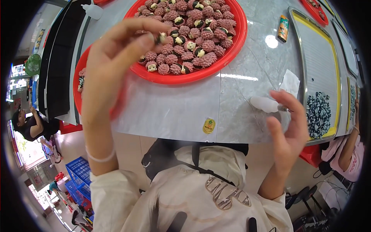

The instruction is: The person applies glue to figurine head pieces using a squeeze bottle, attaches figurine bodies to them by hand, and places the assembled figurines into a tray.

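My left hand [116,58] hovers over the near left of a large round red tray [174,79]. Its thumb and forefinger are pinched around a small dark-and-cream piece [159,38], which is blurred. In the tray lie many bumpy pink pieces [187,56], some with dark and cream parts on them. To the right, my right hand [288,127] has thumb and forefinger spread apart. Between them and just left of the hand lies a white squeeze bottle [264,104] with a metal tip pointing toward the palm; no grip on it shows.
A yellow-edged metal tray [336,89] at right holds a heap of small dark-and-white pieces [319,116]. Nearby are a white paper scrap [290,83], an orange-and-green tube [283,29] and a gold tag [209,125]. Another red tray [78,65] and a white bottle [92,11] are at left.
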`<action>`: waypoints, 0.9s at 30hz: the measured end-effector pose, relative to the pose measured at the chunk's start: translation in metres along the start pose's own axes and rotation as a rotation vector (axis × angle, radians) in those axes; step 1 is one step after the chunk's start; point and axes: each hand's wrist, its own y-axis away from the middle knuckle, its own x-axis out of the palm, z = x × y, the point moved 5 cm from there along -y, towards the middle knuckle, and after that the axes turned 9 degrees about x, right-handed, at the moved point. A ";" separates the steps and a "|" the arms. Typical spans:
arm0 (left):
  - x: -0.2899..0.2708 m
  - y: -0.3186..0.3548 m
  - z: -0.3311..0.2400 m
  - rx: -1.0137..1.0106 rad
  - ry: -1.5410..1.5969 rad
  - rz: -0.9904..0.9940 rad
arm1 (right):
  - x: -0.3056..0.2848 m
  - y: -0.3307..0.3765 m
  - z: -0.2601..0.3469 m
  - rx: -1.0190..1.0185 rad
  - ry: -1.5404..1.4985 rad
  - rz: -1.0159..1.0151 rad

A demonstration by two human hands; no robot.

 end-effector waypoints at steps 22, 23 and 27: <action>0.109 0.093 0.027 -0.348 0.820 0.032 | -0.030 0.007 0.001 0.133 -0.422 0.221; 0.109 0.094 0.024 -0.278 0.831 0.026 | -0.031 0.007 -0.001 0.180 -0.372 0.202; 0.107 0.099 0.023 -0.250 0.720 0.009 | -0.032 0.008 0.003 0.219 -0.268 0.223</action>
